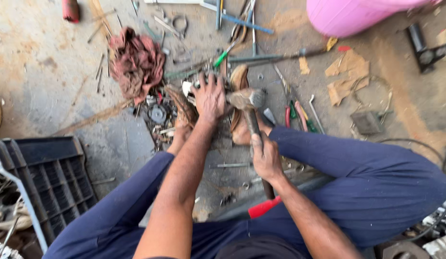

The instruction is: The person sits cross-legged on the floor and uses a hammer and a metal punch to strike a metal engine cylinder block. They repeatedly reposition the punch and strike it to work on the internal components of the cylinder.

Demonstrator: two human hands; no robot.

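My right hand (266,158) grips the dark wooden handle of a hammer (248,100), whose blurred steel head hangs just to the right of my left hand. My left hand (209,98) presses down on a small metal part on the concrete floor, between my two sandalled feet (239,79). The part itself is mostly hidden under my fingers. I squat in dark blue trousers, knees spread to either side.
A reddish rag (136,62) lies at upper left among scattered nails, rods and screwdrivers (242,21). A pink plastic tub (347,17) stands at the top right. A black plastic crate (50,177) sits at the left. Cardboard scraps (347,76) and pliers (297,115) lie at right.
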